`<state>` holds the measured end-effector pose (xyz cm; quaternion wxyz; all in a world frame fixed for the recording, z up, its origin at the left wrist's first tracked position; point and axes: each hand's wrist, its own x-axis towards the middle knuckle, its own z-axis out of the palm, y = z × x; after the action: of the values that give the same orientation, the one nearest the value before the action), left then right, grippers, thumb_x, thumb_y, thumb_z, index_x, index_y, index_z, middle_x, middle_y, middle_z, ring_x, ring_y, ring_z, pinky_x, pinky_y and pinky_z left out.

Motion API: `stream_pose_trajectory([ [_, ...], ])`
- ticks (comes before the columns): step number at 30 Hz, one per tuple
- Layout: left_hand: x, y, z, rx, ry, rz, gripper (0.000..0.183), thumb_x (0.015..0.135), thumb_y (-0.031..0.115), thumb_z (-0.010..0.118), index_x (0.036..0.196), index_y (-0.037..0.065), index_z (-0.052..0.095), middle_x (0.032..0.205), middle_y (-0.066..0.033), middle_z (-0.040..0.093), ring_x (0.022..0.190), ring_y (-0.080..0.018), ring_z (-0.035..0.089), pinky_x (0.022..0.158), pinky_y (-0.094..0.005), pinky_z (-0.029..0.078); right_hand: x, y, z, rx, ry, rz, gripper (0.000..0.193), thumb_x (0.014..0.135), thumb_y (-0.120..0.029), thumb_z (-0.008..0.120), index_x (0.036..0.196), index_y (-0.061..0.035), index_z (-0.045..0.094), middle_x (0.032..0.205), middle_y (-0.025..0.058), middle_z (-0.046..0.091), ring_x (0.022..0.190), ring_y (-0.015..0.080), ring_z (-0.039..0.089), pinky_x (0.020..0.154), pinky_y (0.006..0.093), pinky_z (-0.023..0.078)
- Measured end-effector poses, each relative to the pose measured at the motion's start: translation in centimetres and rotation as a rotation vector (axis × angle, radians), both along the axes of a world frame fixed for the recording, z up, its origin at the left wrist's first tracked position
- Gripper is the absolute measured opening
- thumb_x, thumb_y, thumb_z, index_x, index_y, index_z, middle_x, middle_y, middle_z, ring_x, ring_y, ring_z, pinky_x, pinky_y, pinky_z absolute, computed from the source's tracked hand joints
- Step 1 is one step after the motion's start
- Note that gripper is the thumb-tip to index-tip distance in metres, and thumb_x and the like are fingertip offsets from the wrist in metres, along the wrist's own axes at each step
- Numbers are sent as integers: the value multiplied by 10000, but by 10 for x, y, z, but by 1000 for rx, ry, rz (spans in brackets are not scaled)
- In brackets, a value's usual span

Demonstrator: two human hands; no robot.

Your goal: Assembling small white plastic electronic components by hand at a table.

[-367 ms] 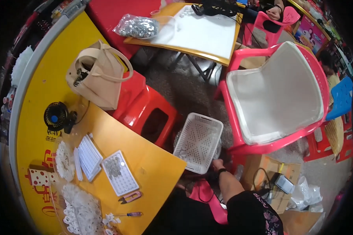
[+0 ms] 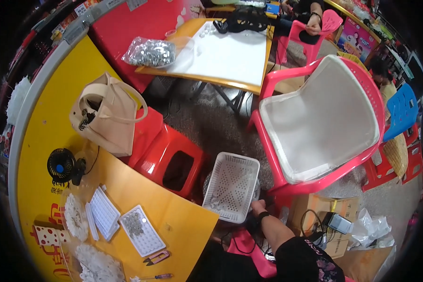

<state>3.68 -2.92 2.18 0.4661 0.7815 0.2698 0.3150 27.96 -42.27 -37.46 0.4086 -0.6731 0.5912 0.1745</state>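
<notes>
My right hand (image 2: 258, 207), with a dark band at the wrist, reaches down beside the near right corner of a white perforated plastic basket (image 2: 231, 187). The fingers are small and partly hidden, so I cannot make out whether they grip its rim. A clear plastic bag or cover shows under and beside the basket. My left hand does not appear. On the yellow table to the left lie a white tray (image 2: 150, 237) with small grey pieces, pink-handled thread snips (image 2: 157, 257) and a small screwdriver (image 2: 160, 276).
A red stool (image 2: 174, 160) and a beige handbag (image 2: 113, 117) stand left of the basket. The pink armchair (image 2: 324, 122) with a white cushion is at the right. A cardboard box (image 2: 310, 211) sits near my arm. Another person's hand (image 2: 313, 24) shows beyond the far table (image 2: 230, 58).
The view has tilted, so the basket, chair and tables sit lower in the picture. My right hand stays beside the basket's near right corner.
</notes>
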Motion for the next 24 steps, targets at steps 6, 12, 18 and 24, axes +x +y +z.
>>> stream_pose_trajectory([
  [6,-1,33,-2,-1,16,-11,280,909,99,487,1116,-66,578,1132,-224,585,1022,-342,548,926,-391,394,43,-28,141,-345,-702,244,191,712,-31,567,879,41,624,837,198,653,799,290,644,740,385,503],
  [12,-16,32,7,17,79,8,279,907,101,489,1112,-65,582,1129,-228,585,1018,-346,548,923,-390,397,167,-25,279,287,-1465,-269,83,848,-3,496,810,-21,567,673,46,574,546,118,522,472,236,408],
  [18,-29,42,31,67,139,28,279,905,103,492,1108,-64,586,1125,-233,585,1014,-351,549,921,-389,399,332,-130,311,623,-1419,-675,106,822,-43,491,723,-18,518,621,121,584,492,213,551,481,302,476],
  [24,-41,16,31,90,140,97,278,903,104,494,1104,-63,589,1122,-238,585,1011,-355,549,918,-387,402,378,-244,381,536,-1496,-684,658,913,-575,403,1181,25,373,936,206,579,670,276,614,598,337,566],
])
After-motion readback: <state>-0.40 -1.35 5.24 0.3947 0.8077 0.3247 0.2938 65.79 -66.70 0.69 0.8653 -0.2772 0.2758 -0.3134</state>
